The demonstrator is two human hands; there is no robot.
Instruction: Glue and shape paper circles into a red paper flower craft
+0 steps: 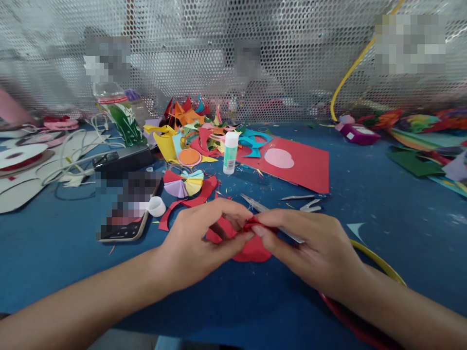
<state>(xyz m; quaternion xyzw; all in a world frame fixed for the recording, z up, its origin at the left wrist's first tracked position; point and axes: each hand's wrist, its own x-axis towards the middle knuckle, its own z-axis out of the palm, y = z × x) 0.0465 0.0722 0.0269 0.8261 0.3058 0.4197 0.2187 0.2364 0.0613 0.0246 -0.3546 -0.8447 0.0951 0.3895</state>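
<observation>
Both my hands meet over a red paper piece (251, 248) on the blue table (401, 214). My left hand (199, 243) pinches its top edge from the left, and my right hand (310, 248) pinches the same folded edge from the right. The fingertips touch at the fold. Scissors (255, 204) lie just behind my fingers, partly hidden by my right hand. A glue stick (230, 153) stands upright farther back, and its white cap (156, 206) lies to the left. A folded paper fan in several colours (184, 182) lies behind my left hand.
A phone (126, 209) lies at the left. A heap of coloured paper scraps (193, 129) and a red sheet with a heart-shaped hole (299, 163) sit behind. A plastic bottle (120, 114), cables (73, 155) and ribbon reel (18, 158) are far left. Perforated metal screen (292, 53) closes the back.
</observation>
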